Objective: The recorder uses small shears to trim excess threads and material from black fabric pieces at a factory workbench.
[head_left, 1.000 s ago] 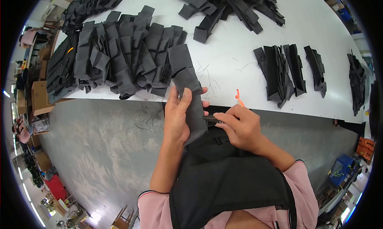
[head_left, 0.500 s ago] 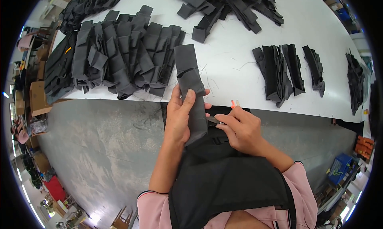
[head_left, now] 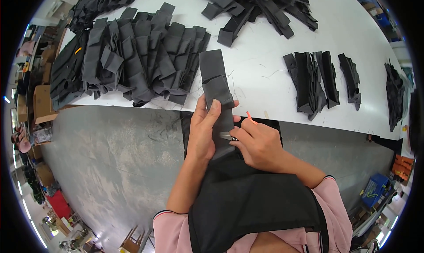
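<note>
My left hand [head_left: 205, 127] is closed round a dark grey fabric strip [head_left: 214, 70], thumb on top and fingertips showing past its right edge. The strip is held up lengthwise in front of the table edge, with a folded seam across it. In my right hand [head_left: 259, 142] is a pair of thread snips, most of it hidden by the fingers. Its metal blades [head_left: 225, 135] lie over the lower part of the strip, and an orange end [head_left: 251, 117] sticks up by the knuckles. Whether the blades touch the fabric I cannot tell.
On the white table [head_left: 256, 92] lie a wide stack of dark strips [head_left: 141, 54] at left, a loose heap [head_left: 260, 8] at the back and smaller bundles [head_left: 307, 83] at right. Loose threads are scattered between. A black apron [head_left: 256, 204] covers my lap.
The snips have moved left, from beside the strip's right edge to over its lower part. My left hand still holds the strip. The view has shifted slightly.
</note>
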Available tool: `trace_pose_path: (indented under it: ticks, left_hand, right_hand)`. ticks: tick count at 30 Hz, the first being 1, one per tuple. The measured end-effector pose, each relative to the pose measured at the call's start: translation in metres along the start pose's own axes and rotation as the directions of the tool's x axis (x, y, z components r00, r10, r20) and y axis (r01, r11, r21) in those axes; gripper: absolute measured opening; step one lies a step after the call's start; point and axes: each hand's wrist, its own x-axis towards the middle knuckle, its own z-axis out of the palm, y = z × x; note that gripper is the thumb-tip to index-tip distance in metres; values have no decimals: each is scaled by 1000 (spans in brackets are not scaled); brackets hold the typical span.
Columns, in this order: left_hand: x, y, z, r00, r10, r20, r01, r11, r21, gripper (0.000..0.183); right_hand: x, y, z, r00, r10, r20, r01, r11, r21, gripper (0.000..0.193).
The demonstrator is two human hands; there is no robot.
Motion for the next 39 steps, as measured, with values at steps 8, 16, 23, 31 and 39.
trace_pose_path:
  ticks: [8, 16, 23, 31, 39]
  left_hand:
    - [5, -5, -10, 997, -75, 11, 75, 994, -74, 46]
    - [-15, -9, -9, 984, -158, 80, 160, 987, -15, 77]
    - [-30, -15, 2, 987, -118, 107, 99, 981, 168, 68]
    - [-30, -25, -5, 980, 60, 188, -151, 844, 516, 38]
    - [-16, -20, -14, 733, 456, 505, -600, 84, 795, 32]
  right_hand:
    - [-10, 10, 5, 983, 122, -133, -99, 981, 170, 31]
    - [4, 19, 3, 965, 252, -69, -205, 894, 399, 40]
    - [19, 49, 32, 869, 380, -317, -138, 801, 583, 4]
    - [33, 44, 26, 799, 593, 102, -407, 407, 818, 14]
    - [30, 60, 38, 665, 446, 599, -629, -97, 771, 17]
